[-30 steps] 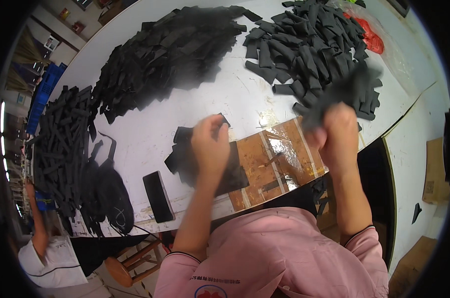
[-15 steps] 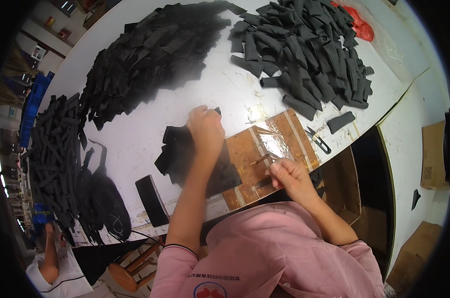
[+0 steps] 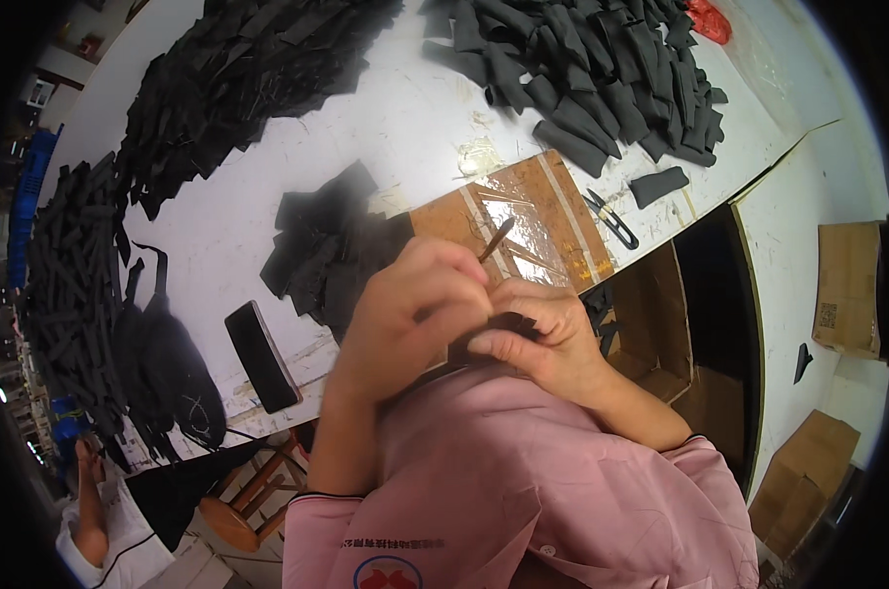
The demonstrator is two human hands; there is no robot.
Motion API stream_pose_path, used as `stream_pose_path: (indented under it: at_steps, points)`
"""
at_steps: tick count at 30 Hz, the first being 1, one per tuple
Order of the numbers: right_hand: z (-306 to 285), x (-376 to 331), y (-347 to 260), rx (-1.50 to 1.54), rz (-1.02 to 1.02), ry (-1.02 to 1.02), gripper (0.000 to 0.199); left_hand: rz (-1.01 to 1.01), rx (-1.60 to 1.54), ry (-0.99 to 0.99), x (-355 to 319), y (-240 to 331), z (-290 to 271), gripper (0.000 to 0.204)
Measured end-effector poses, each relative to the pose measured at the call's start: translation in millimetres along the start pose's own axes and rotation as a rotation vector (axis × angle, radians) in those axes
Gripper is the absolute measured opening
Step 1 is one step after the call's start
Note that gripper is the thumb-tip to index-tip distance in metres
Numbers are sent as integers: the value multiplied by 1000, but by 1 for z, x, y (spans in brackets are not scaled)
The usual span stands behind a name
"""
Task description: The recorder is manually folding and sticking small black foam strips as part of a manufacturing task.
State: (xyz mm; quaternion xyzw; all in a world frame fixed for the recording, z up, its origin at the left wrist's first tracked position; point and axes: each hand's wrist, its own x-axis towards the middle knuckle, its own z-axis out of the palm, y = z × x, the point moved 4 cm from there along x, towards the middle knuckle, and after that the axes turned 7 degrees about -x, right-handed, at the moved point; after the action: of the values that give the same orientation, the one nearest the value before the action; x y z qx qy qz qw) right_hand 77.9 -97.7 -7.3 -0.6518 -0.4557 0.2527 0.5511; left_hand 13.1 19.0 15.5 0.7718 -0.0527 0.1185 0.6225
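Note:
In front of my chest my two hands meet over a small black fabric piece. My left hand is closed with its fingertips at the fabric. Thumb and fingers of my right hand pinch the fabric too. A thin dark brown stick-like tool juts up from between the hands, apparently held in my right hand; its lower end is hidden. Beyond my left hand lies a loose stack of flat black fabric pieces. A brown board with clear tape lies just past my hands.
Flat black pieces are heaped at the far left, rolled dark grey ones at the far right. Black strips line the left side. A phone, small scissors and a single grey tube lie on the white table.
My left hand has come back from the stack toward my chest and joined my right hand at a black fabric piece. The brown tool now points upward. The view has shifted.

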Motion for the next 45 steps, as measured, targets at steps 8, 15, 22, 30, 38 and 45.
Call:
stream_pose_path:
  at_steps: [8,15,22,30,38,45]
  points:
    - [-15,-6,1,-596,-270,381,21,-424,-580,729,-37,-20,34,16]
    - [-13,-6,0,-769,-512,370,26,-587,-707,671,-29,-28,33,14]
    - [-13,3,1,-450,-186,114,27,-547,-550,645,-29,-30,28,3]
    - [-14,5,7,-361,-92,116,14,-205,259,702,-33,-27,45,5]
    - [-12,7,28,-184,168,275,7,-444,-1191,685,-24,-41,33,18]
    - [22,-4,40,1231,605,-24,7,-206,-94,822,-22,-44,30,23]
